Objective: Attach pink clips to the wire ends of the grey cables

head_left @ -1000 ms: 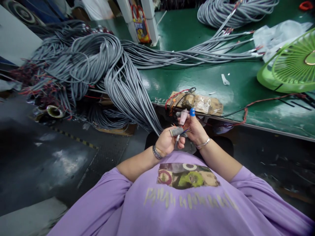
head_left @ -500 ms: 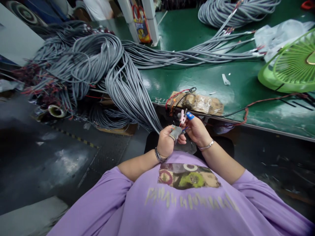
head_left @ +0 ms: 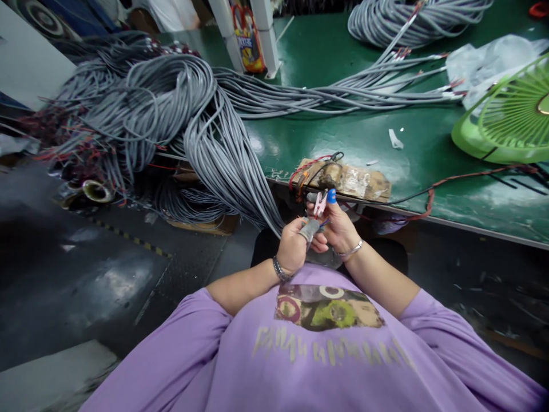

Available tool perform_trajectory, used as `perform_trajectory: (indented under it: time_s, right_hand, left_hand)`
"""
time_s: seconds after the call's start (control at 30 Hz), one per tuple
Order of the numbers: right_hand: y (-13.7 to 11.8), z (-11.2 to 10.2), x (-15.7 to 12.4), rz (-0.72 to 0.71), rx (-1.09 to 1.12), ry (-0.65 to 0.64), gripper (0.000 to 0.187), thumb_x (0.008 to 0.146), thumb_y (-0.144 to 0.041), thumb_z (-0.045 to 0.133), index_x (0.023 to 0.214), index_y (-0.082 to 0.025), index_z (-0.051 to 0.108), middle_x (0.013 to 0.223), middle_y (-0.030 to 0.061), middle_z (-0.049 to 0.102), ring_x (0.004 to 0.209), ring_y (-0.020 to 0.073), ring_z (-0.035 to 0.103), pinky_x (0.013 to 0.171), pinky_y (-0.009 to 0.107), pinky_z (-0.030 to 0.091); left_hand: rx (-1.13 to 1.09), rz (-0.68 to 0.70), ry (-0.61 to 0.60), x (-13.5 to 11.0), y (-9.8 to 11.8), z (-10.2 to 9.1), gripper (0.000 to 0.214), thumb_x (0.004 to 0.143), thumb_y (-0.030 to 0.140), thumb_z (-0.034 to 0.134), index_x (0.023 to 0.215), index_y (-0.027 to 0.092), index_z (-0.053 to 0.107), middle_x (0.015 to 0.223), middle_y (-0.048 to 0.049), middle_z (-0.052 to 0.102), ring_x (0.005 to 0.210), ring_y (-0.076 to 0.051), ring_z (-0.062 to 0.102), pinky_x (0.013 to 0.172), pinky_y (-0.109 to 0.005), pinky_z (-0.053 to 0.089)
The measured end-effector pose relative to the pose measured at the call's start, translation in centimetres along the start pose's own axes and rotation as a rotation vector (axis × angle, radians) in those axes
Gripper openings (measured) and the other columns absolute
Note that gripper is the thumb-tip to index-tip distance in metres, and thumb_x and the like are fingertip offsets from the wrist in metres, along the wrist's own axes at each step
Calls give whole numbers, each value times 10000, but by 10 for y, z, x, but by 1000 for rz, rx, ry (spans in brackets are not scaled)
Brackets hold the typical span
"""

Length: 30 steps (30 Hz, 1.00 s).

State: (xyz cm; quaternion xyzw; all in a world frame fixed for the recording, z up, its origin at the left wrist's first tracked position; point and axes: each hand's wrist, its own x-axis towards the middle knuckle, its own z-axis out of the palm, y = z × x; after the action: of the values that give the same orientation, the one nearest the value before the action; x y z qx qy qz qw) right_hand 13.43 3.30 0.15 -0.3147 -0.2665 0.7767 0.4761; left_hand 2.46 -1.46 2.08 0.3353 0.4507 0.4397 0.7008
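Note:
My left hand (head_left: 292,247) is closed in front of my chest, its thumb wrapped in a grey finger cover, pinching thin coloured wires (head_left: 322,224) at the end of a grey cable. My right hand (head_left: 338,228) is closed against it, with a blue cover on the forefinger and a pink cover (head_left: 319,203) on another finger, gripping the same wire ends. Both hands touch each other just below the edge of the green bench (head_left: 369,143). A large bundle of grey cables (head_left: 214,143) hangs off that edge to the left of my hands.
A taped cardboard block with red and black leads (head_left: 343,177) sits at the bench edge. A green fan (head_left: 510,114) stands at the right, clear plastic bags (head_left: 484,63) behind it. More grey cables (head_left: 334,94) run across the bench. A tape roll (head_left: 96,191) lies at the left.
Both hands stayed together and shifted slightly while working the wire ends. The right forefinger with the blue cover dipped and rose again. The view drifted a little.

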Motion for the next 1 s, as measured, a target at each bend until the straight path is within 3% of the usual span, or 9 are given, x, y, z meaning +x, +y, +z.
perform_trajectory:
  time_s: [0.27, 0.43, 0.57, 0.67, 0.83, 1.0]
  right_hand:
    - [3, -2, -4, -33, 128, 77, 629, 721, -828, 510, 798, -209, 598, 733, 13, 616, 532, 112, 523, 466, 239, 446]
    - [-5, -17, -17, 56, -34, -59, 597, 657, -765, 658, 742, -175, 627, 683, 17, 619, 551, 114, 536, 523, 247, 462]
    - [-15, -24, -29, 92, -225, -106, 403, 611, -495, 845, 680, -158, 636, 619, 3, 623, 547, 112, 545, 546, 244, 441]
    - [-22, -21, -37, 53, -374, -111, 307, 630, -384, 848, 691, -152, 657, 618, -2, 632, 545, 103, 535, 565, 247, 435]
    - [-25, -14, -45, 0, -595, -154, 286, 707, -402, 790, 715, -149, 657, 647, 7, 643, 574, 120, 558, 577, 260, 447]
    - [-25, -22, -48, -161, -560, 10, 369, 743, -522, 734, 771, -160, 670, 685, 5, 617, 614, 109, 533, 604, 251, 451]
  left_hand:
    - [13, 20, -1, -2, 0, -4, 378, 751, 497, 704, 747, 155, 542, 584, -12, 660, 447, -136, 626, 439, -217, 497]
    - [112, 58, -52, -9, -3, -14, 384, 768, 518, 682, 797, 149, 580, 588, -11, 666, 464, -142, 635, 471, -240, 529]
    - [241, 99, -99, -9, -6, -20, 361, 786, 496, 670, 756, 147, 587, 611, -26, 677, 511, -136, 648, 537, -248, 552]
    - [380, 89, -179, -6, -9, -24, 299, 800, 428, 668, 741, 140, 610, 637, -44, 692, 545, -133, 658, 567, -241, 550]
    - [580, -6, -278, 1, -11, -29, 221, 781, 349, 684, 764, 134, 636, 646, -60, 706, 559, -142, 668, 556, -230, 534]
    - [336, -122, -126, 4, -4, -26, 362, 778, 492, 663, 749, 139, 590, 588, -59, 683, 484, -160, 653, 484, -241, 515]
